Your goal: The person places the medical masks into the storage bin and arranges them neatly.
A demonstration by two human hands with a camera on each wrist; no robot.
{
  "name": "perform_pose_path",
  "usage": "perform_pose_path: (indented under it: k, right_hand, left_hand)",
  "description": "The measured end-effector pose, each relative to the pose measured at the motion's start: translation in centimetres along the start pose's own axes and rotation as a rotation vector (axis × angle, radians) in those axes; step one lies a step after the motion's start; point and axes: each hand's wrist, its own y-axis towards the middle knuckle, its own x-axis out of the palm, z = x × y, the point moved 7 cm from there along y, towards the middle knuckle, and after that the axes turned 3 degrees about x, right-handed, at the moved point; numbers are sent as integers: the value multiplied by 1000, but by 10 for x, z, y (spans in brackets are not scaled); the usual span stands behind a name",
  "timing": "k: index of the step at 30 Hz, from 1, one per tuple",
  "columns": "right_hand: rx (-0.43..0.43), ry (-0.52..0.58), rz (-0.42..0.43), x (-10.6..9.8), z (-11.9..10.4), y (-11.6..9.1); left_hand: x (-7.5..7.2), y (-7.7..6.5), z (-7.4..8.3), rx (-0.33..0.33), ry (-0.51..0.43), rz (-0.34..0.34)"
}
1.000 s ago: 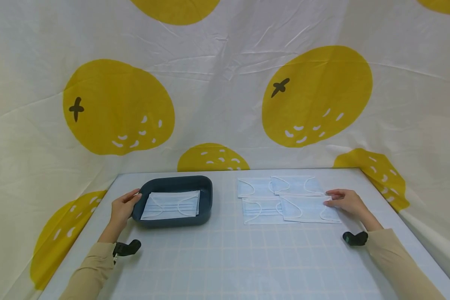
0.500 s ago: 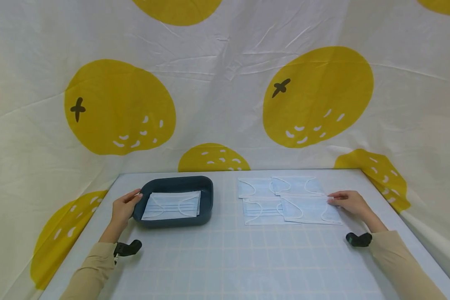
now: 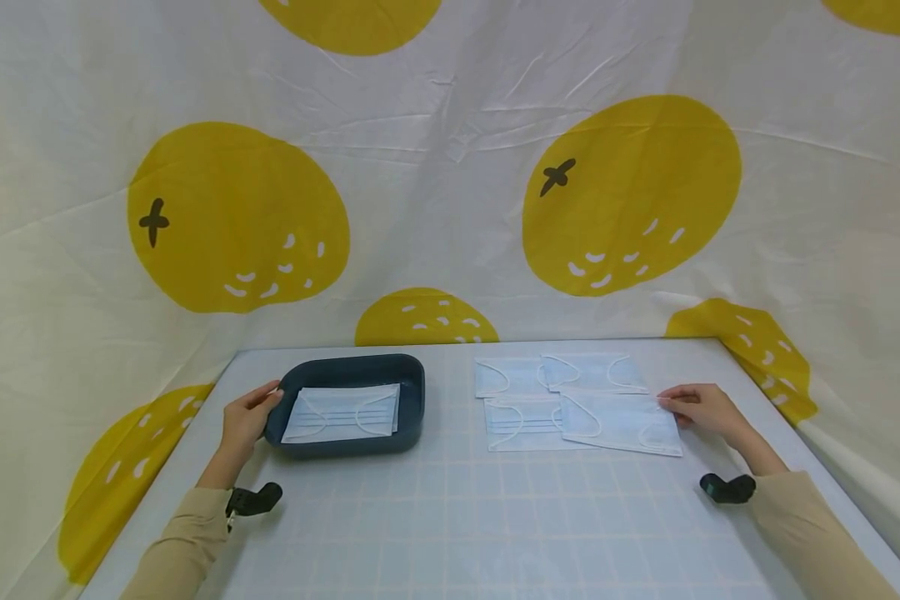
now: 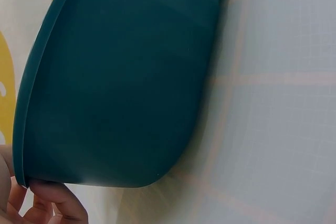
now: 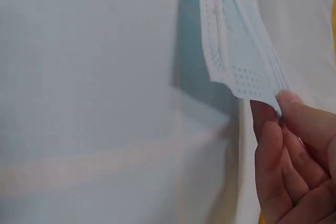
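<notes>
My left hand grips the left rim of a dark teal tray, thumb on one side and fingers under the outside in the left wrist view. Inside the tray lies a small stack of face masks with white ear loops. On the right, my right hand pinches the upper right corner of a light blue face mask between thumb and fingers. The right wrist view shows that corner lifted off the table, casting a shadow. This mask overlaps a pleated mask to its left.
Behind these lie two more masks, a left one and a right one overlapping it. A pale checked cloth covers the table. A white curtain with yellow fruit prints hangs at the table's back edge.
My right hand has shifted slightly right, now pinching the front right mask's corner, and that mask has tilted and lifted a little at the right. The left hand and tray have stayed put.
</notes>
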Motion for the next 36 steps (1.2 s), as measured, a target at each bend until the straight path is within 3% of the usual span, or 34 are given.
perform_pose_path:
  k: [9, 12, 17, 24, 36]
  right_hand:
    - [22, 49, 3, 0, 2, -11]
    - [28, 87, -7, -1, 3, -15]
    - [38, 125, -13, -3, 0, -20]
    - [33, 147, -20, -7, -9, -26]
    - [-40, 179, -43, 0, -31, -30]
  left_hand:
    - [-2, -1, 1, 4, -7, 19]
    - [-3, -1, 1, -6, -11, 52]
    - [-2, -2, 2, 9, 1, 35]
    - [-1, 0, -1, -28, -7, 57]
    - [2, 1, -2, -24, -24, -4]
